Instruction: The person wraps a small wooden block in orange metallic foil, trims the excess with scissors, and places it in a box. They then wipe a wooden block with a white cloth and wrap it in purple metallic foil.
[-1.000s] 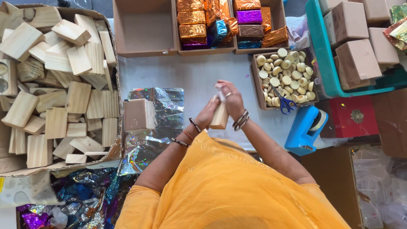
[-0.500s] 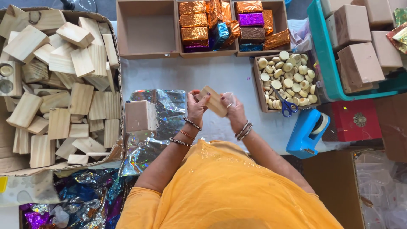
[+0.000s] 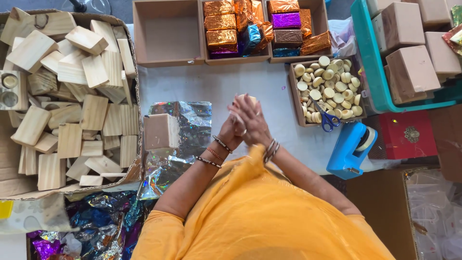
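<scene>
Foil-wrapped packages [image 3: 222, 23] fill two open brown trays at twelve o'clock: mostly copper-orange blocks, with one purple package [image 3: 285, 20] and a blue one [image 3: 250, 36] among them. At one o'clock, plain brown boxes [image 3: 411, 67] stand in a teal crate [image 3: 373, 72]. A flat red box [image 3: 408, 135] with a gold ornament lies at three o'clock. At nine o'clock a large cardboard carton [image 3: 132, 168] holds pale wooden blocks. A small plain brown box [image 3: 161, 131] sits on silver foil [image 3: 192, 118] near the centre.
</scene>
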